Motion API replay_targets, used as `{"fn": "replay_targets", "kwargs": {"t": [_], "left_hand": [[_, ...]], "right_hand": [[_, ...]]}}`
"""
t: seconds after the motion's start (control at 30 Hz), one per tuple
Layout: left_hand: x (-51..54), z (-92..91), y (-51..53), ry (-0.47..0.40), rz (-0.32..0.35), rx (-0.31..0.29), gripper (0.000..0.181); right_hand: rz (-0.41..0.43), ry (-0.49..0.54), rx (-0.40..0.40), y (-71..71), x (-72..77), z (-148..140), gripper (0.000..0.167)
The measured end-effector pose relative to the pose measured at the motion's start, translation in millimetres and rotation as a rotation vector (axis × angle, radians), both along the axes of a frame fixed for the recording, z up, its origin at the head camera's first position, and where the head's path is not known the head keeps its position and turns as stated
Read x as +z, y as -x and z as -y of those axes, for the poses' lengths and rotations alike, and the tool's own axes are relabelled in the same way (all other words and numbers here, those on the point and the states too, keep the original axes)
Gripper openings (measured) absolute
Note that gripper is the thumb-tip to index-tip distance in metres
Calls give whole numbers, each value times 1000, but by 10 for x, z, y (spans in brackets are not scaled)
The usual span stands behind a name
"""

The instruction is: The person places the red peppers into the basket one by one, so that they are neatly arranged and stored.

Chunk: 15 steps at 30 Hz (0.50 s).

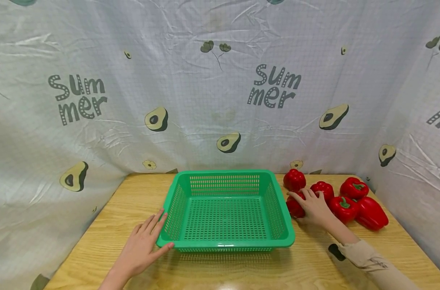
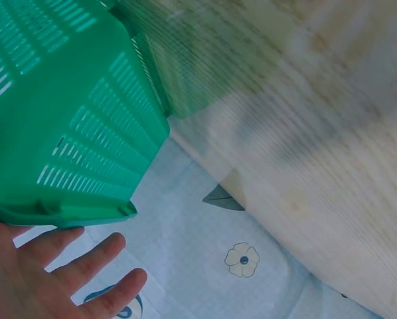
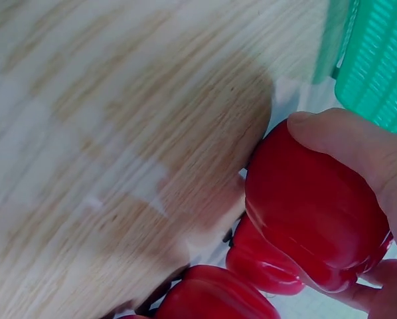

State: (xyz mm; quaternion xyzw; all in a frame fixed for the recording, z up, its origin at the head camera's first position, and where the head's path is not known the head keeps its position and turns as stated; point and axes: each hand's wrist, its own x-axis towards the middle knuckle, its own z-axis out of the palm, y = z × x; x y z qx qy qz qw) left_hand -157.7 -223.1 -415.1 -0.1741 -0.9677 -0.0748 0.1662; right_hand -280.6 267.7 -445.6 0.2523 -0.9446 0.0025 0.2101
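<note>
Right hand [image 1: 316, 210]: right of centre in the lower half of the head view. Fingers curled over a red pepper [image 3: 311, 206], with the thumb against its side in the right wrist view; grip confirmed. The pepper sits just beside the right wall of a green basket [image 1: 225, 244], outside it.

Left hand [image 1: 142, 246]: lower left of the head view. Fingers extended and spread, touching the basket's rim at its front left corner; they are not curled round it.

The basket stands upright at lower centre on a wooden bench [image 1: 136, 197], its floor and walls slotted. Five other red peppers [image 1: 345, 214] lie grouped at the right of the frame, near the held one; green stems are visible on two. A pale cloth [image 1: 191, 88], printed with avocados, flowers and the word "summer", hangs behind the bench and along both sides.
</note>
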Motion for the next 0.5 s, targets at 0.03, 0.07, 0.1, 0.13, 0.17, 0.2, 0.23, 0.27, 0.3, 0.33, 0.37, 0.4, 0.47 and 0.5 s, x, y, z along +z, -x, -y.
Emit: {"fn": "replay_targets", "kwargs": {"t": [0.03,0.07,0.1,0.13,0.17,0.2,0.23,0.27,0.3,0.33,0.37,0.4,0.47,0.5], "left_hand": [[-2,-2,0,-1,0,0,75],[-4,-4,-1,-2,0,0,75],[-5,-5,-2,-2,0,0,75],[-7,-6,-2,-3,1,0,75],[-10,-6,-3,-4,2,0,75],[-11,-6,-3,-4,3,1,75],[-13,-6,-2,-5,4,1,75],[-13,-6,-2,-5,4,1,75],[-13,-7,-2,-5,4,2,75],[-13,-7,-2,-5,4,3,75],[-13,-7,-2,-6,3,4,75],[-12,-8,-3,-6,2,4,75],[-14,-9,-4,-9,2,5,75],[-17,-9,-4,-10,3,6,75]], "right_hand": [[-3,-1,9,-9,-1,-6,83],[-6,-3,17,-16,-1,-10,82],[-7,-5,24,-24,-2,-15,80],[-7,-10,27,-28,-3,-18,80],[-7,-17,32,-33,-3,-20,80],[-12,-24,37,-37,-4,-22,80],[-19,-29,41,-40,-5,-25,80],[-27,-34,44,-43,-5,-26,81],[-33,-39,44,-47,-5,-27,82],[-38,-47,42,-51,-4,-27,83],[-41,-52,39,-61,1,-26,84],[-44,-55,35,-69,3,-29,85],[-36,-65,17,-87,10,-32,88],[-29,-71,6,-97,13,-35,88]]}}
